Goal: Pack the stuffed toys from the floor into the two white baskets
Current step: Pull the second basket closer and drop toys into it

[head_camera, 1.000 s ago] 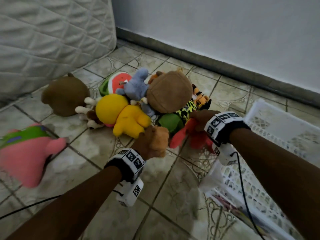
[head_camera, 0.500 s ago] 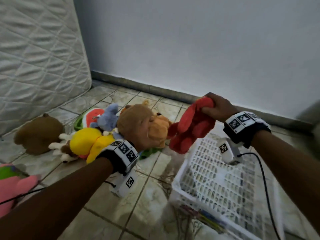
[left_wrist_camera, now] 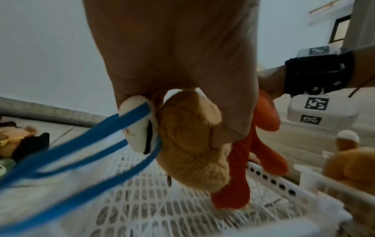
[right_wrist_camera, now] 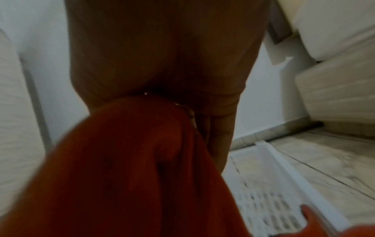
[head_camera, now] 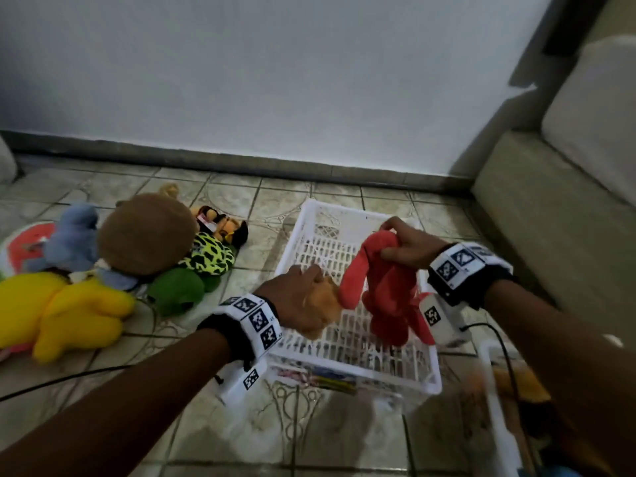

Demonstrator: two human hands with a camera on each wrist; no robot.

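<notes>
My right hand (head_camera: 406,247) grips a red long-limbed plush toy (head_camera: 385,290) by its top, and the toy dangles over the white slatted basket (head_camera: 358,368). My left hand (head_camera: 303,301) holds a small tan plush toy (head_camera: 325,306) at the basket's left rim. In the left wrist view the tan toy (left_wrist_camera: 192,144) carries a white part with blue straps (left_wrist_camera: 140,125), and the red toy (left_wrist_camera: 243,160) hangs just behind it. The right wrist view is mostly filled by the red toy (right_wrist_camera: 131,168). A second white basket (head_camera: 495,401) shows at the lower right, with an orange-brown toy inside.
A pile of stuffed toys lies on the tiled floor at left: a yellow one (head_camera: 69,311), a big brown one (head_camera: 144,232), a grey-blue one (head_camera: 74,239), a green-and-black spotted one (head_camera: 210,254). A beige sofa (head_camera: 557,208) stands at right. A cable (head_camera: 62,380) runs across the floor.
Both hands have lifted their toys off the pile and swung right; the red toy now hangs over the basket and the tan toy is at its left rim.
</notes>
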